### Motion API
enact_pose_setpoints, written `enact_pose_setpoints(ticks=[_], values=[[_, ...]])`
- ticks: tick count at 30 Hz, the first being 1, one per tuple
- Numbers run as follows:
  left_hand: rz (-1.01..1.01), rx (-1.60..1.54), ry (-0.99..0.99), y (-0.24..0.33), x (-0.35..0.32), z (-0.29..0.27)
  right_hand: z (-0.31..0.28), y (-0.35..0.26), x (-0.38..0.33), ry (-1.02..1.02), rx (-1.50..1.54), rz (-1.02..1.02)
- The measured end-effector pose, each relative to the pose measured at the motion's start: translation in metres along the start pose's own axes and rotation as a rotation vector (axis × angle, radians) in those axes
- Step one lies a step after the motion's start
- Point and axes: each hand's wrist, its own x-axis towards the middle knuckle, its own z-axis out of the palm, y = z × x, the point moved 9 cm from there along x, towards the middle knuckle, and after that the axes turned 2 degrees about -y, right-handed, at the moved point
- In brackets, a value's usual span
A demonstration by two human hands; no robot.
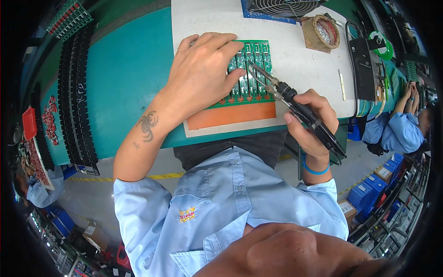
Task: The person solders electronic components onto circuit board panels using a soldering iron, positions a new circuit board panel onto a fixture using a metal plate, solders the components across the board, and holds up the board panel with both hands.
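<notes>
the teal workbench (124, 83) filled the upper left, with a pale work mat (304, 69) laid over its middle and black ridged trays (76, 101) stacked along its far left edge. a fan (281, 7) sat at the top of the mat, and a brown tip-cleaner pot (320, 32) stood just right of it. a black holder (362, 64) ran down the mat's right side.

on the mat lay an orange backing board (230, 115), and on it the green circuit panel (251, 69), its strips running away from the person, its long edge across the body. the panel lay directly ahead of both hands, between them.

the left hand (203, 74) was nearer: it rested flat on the panel's left half, fingers together and pressed down, palm covering the board, wrist bent in from the lower left. it gripped nothing, only pinned the panel.

the right hand (307, 122) sat off the mat's near edge, just right of the panel, closed around the black handle of a soldering iron (295, 104) in a pen-like grip. the iron's long axis slanted up and to the left, its metal tip reaching over the panel's right-hand strips, close to the left fingertips; whether it touched the board could not be told.
</notes>
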Motion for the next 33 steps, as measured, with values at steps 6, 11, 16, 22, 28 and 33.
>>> enact_pose_setpoints(ticks=[6,11,16,22,28,33], values=[[0.004,0.009,0.003,0.000,-0.001,0.000,-0.002,-0.007,-0.001,0.011,-0.003,-0.026],[0.013,-0.004,0.021,0.000,-0.001,-0.006,0.001,-0.007,0.002,0.014,0.023,-0.048],[-0.002,-0.018,-0.005,-0.006,-0.003,-0.009,0.007,-0.005,0.006,-0.003,0.037,-0.054],[-0.025,-0.009,-0.046,-0.009,-0.006,-0.006,0.015,-0.003,0.010,-0.068,0.007,-0.042],[-0.021,0.004,-0.039,-0.008,-0.005,-0.008,0.017,0.000,0.012,-0.055,-0.017,-0.027],[-0.005,0.035,-0.038,-0.007,-0.005,-0.007,0.018,-0.004,0.014,-0.069,-0.023,-0.021]])
